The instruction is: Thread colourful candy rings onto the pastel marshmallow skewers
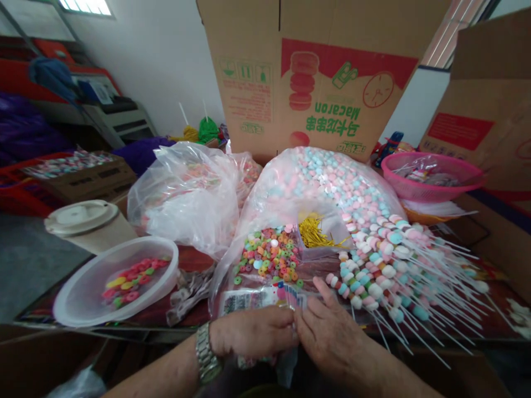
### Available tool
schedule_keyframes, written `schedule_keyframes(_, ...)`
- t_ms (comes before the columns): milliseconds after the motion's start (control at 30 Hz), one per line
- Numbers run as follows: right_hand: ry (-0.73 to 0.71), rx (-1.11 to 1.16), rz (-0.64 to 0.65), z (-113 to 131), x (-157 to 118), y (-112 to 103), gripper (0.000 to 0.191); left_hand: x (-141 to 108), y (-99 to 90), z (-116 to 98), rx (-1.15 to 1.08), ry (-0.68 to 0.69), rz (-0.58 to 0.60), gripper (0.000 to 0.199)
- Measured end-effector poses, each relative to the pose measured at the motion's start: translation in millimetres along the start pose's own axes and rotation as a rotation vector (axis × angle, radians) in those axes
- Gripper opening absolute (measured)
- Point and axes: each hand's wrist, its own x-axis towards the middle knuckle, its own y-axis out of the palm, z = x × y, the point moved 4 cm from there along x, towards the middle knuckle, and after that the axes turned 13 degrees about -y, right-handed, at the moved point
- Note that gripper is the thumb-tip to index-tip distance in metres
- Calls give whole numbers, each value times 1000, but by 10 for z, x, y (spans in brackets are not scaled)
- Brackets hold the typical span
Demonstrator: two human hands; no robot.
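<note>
Lower left, a clear plastic tub (pixel 146 242) of candy rings sits on the tabletop (pixel 194 257). Moving right, the left hand (pixel 253 331), with a metal wristwatch (pixel 208 352), and right hand (pixel 332 337) are together at bottom centre, against a printed plastic packet (pixel 249 301), any grip hidden; candy skewers (pixel 398 276) fan out rightward.

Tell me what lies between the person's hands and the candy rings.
The head view shows a printed plastic packet between the left hand and right hand and the candy rings.
</note>
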Motion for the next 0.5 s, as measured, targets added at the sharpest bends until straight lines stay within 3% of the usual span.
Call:
schedule_keyframes(67,58,34,-41,50,-33,112,21,-32,104,-17,563,97,112,9)
schedule_keyframes(133,216,5,-161,76,-81,155,40,-88,183,-29,1125,292,104,8)
schedule_keyframes(233,368,111,-196,44,-118,121,56,-181,216,-69,1455,585,-34,11)
schedule_keyframes(300,335,432,-81,-108,-82,62,52,-215,170,-92,1362,673,-137,16)
schedule_keyframes(367,409,613,11,-479,-57,-37,42,-191,56,-96,1047,612,-264,16)
schedule_keyframes(400,496,604,33,-745,-54,-79,38,-155,-22,-77,827,525,-337,16)
schedule_keyframes(433,631,446,44,-1055,-68,-116,34,-110,-99,-34,585,412,-404,16)
schedule_keyframes(500,700,292,226,-1574,-52,-31,25,-18,-193,97,130,168,-479,16)
